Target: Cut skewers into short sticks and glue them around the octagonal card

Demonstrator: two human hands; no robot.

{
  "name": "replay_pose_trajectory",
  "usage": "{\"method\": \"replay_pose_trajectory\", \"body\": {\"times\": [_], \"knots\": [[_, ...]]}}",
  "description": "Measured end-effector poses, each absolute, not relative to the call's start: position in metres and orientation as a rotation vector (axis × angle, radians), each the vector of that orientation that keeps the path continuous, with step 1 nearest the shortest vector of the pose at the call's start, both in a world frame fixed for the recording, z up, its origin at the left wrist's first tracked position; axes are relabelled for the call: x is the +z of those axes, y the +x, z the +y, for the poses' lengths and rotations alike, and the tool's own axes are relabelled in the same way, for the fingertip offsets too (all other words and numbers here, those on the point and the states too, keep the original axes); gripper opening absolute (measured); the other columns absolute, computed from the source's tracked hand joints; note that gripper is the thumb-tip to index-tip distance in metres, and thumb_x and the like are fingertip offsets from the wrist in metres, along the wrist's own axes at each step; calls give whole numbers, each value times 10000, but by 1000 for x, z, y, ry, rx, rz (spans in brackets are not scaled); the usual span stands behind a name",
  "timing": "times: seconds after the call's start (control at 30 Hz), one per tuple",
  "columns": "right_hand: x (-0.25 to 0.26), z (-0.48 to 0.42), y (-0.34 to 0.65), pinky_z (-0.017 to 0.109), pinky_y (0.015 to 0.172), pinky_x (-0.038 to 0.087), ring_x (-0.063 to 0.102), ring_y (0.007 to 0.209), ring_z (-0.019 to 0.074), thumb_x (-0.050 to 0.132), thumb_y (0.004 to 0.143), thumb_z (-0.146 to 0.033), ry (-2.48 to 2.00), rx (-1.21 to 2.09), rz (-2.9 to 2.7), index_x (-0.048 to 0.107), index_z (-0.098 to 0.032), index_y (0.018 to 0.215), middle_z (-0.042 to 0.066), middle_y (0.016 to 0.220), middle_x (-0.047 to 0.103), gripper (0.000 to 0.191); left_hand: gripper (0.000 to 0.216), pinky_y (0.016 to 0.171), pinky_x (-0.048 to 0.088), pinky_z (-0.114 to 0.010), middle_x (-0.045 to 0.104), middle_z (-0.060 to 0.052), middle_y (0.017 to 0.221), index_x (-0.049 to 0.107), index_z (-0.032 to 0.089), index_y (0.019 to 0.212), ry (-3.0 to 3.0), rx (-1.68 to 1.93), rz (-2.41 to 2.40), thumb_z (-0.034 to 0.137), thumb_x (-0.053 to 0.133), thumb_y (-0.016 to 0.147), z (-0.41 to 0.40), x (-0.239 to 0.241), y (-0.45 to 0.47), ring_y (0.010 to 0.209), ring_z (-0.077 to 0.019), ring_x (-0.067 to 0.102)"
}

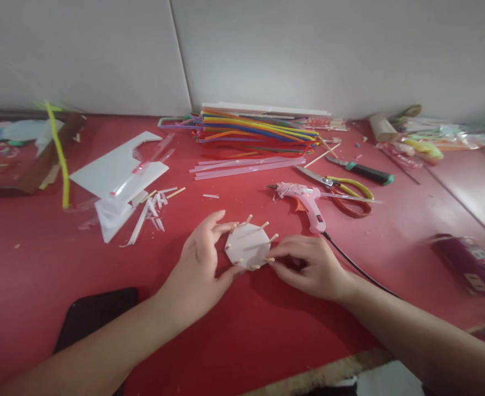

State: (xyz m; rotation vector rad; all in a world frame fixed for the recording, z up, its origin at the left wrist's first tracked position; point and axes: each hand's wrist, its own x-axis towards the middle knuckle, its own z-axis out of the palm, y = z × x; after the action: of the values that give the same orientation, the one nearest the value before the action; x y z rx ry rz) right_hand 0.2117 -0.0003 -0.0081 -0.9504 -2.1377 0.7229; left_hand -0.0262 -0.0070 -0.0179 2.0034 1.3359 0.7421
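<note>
A white many-sided board point(248, 246) lies between my hands on the red table, with several short wooden sticks point(273, 238) standing around its edge. My left hand point(203, 253) grips the board's left side, thumb at the lower edge and fingers at the upper left. At the board's right corner, my right hand point(310, 264) pinches one short wooden stick point(270, 259) between thumb and forefinger. Just beyond the right hand lies a pink glue gun point(304, 201) with a clear glue stick in its back and a black cord.
Scissors point(350, 192) and a green-black cutter point(368, 171) lie behind the glue gun. Colourful pipe cleaners point(259, 132) and glue sticks point(242, 166) are stacked near the wall. Cut white board point(114, 165) and scraps lie left. A black phone point(98, 313) sits beside my left forearm.
</note>
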Motion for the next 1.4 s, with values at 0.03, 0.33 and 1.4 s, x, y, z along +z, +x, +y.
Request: {"method": "replay_pose_trajectory", "body": {"times": [0.03,0.33,1.4], "knots": [[-8,0,212,198,491,435,533,522,87,583,825,-124,-949,727,-2138,697,-179,948,14,686,665,177,809,1047,359,-574,527,-170,1352,135,240,1422,2006,745,1336,242,678,823,-7,-18,-26,1305,-337,469],[-7,0,211,197,487,433,521,510,83,591,818,-111,-942,722,-2142,703,-168,941,12,669,653,176,802,1059,345,-572,530,-171,1348,131,233,1421,2020,741,1336,262,673,831,-7,-18,-26,1299,-326,472],[-5,0,214,226,544,441,531,614,106,696,809,-256,-956,786,-2161,632,-171,1033,35,795,639,249,797,1058,358,-546,532,-158,1346,149,236,1416,2005,742,1349,275,687,828,-8,-16,-26,1298,-311,473]]}}
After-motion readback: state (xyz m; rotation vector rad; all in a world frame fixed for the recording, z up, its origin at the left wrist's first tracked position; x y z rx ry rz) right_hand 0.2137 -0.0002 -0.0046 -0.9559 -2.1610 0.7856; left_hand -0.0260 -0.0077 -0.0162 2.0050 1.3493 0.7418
